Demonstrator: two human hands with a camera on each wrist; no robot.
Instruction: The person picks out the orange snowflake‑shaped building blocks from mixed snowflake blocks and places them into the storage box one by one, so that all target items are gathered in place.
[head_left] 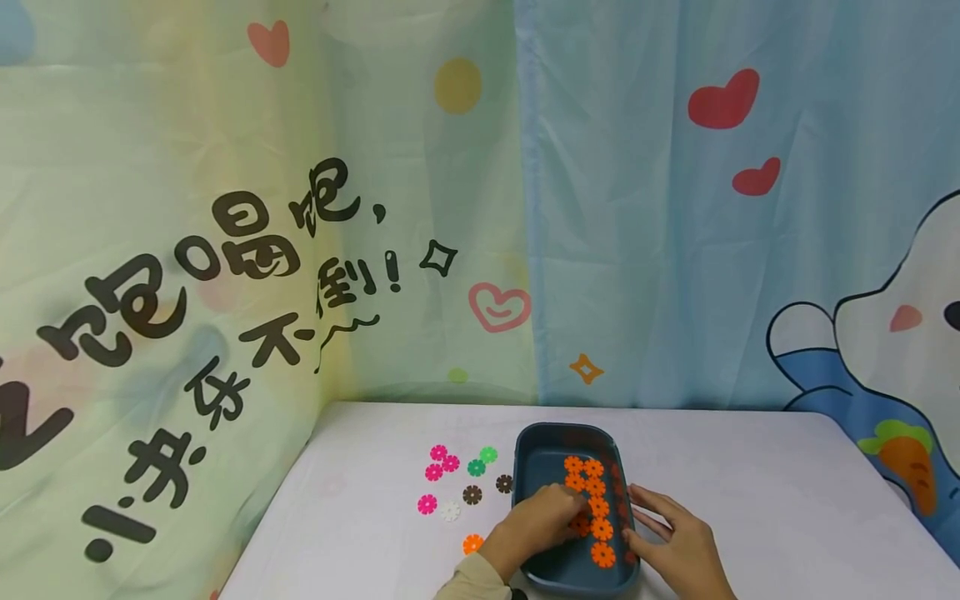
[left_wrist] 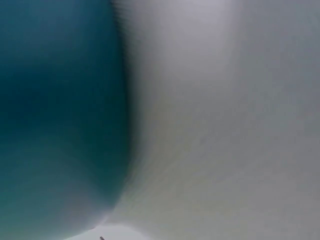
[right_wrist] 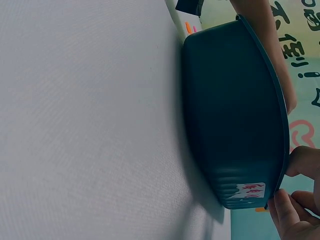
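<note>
A dark blue plastic tub (head_left: 542, 454) stands on the table with several orange notched snowflake discs (head_left: 603, 554) in two rough columns along its right half. My left hand (head_left: 542, 521) reaches over the tub's left rim, its bent fingers down among the discs. Those fingertips are partly hidden, so whether they pinch a disc is unclear. Outside the tub, on its right, my right hand (head_left: 678, 542) touches the rim with spread fingers and thumb. The right wrist view has the tub's outer wall (right_wrist: 235, 110) and the fingers (right_wrist: 286, 212) against its rim.
Left of the tub lie loose discs: several pink ones (head_left: 427, 504), two green ones (head_left: 476, 467), two brown ones (head_left: 472, 495), a white one (head_left: 450, 512) and an orange one (head_left: 472, 544). Printed curtains (head_left: 600, 208) hang behind the white table (head_left: 720, 467).
</note>
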